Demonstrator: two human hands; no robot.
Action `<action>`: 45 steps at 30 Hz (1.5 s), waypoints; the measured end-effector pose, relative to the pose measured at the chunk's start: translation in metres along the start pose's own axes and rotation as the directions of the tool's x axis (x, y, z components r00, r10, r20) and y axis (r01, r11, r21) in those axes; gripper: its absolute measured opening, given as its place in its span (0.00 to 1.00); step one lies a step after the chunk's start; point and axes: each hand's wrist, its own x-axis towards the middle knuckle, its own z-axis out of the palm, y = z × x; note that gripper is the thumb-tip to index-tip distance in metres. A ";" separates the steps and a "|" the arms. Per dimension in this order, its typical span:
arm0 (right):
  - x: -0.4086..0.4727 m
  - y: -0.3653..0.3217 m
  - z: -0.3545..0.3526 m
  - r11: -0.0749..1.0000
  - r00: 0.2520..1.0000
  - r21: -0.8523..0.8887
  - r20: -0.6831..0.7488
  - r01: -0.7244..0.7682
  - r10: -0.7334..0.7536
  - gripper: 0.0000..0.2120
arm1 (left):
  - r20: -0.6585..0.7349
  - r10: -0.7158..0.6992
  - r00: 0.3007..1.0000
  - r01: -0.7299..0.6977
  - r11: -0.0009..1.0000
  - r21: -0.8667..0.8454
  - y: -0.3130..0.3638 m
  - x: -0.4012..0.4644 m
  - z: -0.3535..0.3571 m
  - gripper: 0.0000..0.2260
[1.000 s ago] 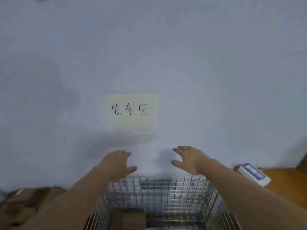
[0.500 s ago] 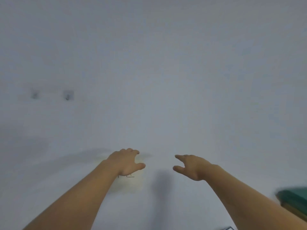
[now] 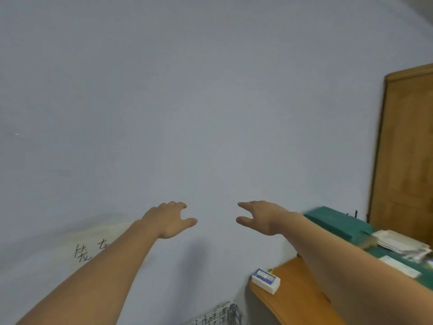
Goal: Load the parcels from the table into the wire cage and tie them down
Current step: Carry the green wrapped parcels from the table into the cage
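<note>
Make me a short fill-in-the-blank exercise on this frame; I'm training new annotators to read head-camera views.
1. Both hands, the left hand and the right hand, are open and hold ____.
2. The small white box sits on the ____ wooden table.
3. Only a corner of the wire cage shows, at the ____ edge of the view.
4. The green mat lies to the ____ of the right hand.

Missing words: nothing; orange; bottom; right

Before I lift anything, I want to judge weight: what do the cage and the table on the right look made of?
The cage looks like bare grey metal wire in a grid. The table looks like smooth orange-brown wood or wood laminate; which one is unclear.
</note>
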 end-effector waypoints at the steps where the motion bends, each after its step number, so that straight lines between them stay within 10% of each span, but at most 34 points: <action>1: -0.013 0.006 0.002 0.999 0.999 0.000 0.003 -0.041 0.041 0.33 | 0.007 0.035 0.999 -0.035 0.999 -0.013 0.009 0.002 0.004 0.35; 17: -0.266 0.160 0.007 0.795 0.794 -0.033 0.032 -0.606 0.607 0.32 | 0.060 0.521 0.852 -0.521 0.853 -0.007 0.239 -0.017 0.068 0.35; 45: -0.350 0.412 0.075 0.718 0.713 -0.005 0.108 -0.696 0.693 0.32 | 0.202 0.659 0.724 -0.671 0.741 -0.011 0.540 0.051 0.194 0.34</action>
